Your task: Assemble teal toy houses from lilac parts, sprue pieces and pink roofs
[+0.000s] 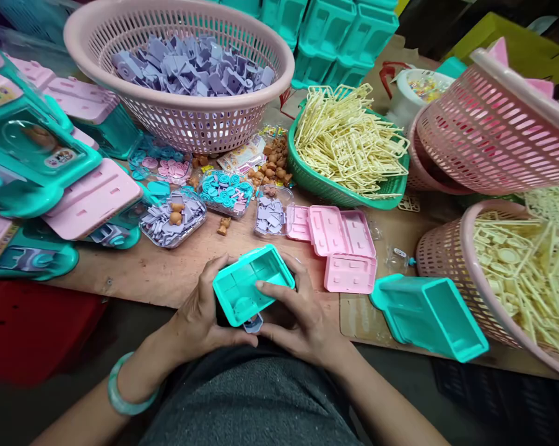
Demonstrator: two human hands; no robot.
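Between my two hands, above my lap at the table's front edge, is a teal plastic box (235, 282), its open top tilted toward me. My left hand (193, 322) wraps around its left side. On the other side, my right hand (302, 316) grips the box, one finger reaching over the rim. A small lavender plastic part (253, 323) shows at the box's lower edge, near both thumbs. Just beyond lie several pink plastic lids (325, 229) and a small brown bear figure (223, 226). Another teal box (432, 316) lies on its side to the right.
A pink basket (177, 105) of lavender parts stands at the back. Green (348, 195) and pink (446, 248) baskets hold cream plastic pieces. Clear trays (172, 238) contain small parts. Teal toy units (33, 148) with pink tops are piled left; teal boxes (325, 31) are stacked behind.
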